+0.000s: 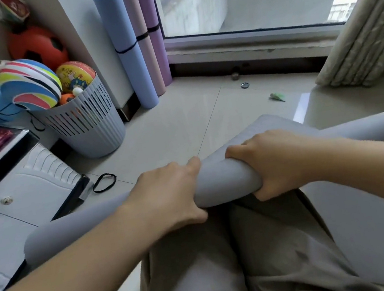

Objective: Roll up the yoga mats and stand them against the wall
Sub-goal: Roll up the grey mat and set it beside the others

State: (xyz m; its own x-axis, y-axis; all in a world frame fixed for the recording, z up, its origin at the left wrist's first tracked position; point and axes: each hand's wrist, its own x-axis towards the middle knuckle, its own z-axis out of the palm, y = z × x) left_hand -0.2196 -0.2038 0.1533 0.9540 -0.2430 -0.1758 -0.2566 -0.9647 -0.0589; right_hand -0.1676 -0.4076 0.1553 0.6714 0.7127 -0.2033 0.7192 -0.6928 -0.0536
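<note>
Mats (122, 43), three, rolled and banded, stand against wall (83, 19). Grey mat (217, 186) nearly rolled, gripped by left hand (168, 194) and right hand (271, 163); band (104, 182) lies unused on floor (182, 121).

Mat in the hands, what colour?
Plain light grey mat, no pattern, best seen in the head view between the left hand and right hand.
</note>
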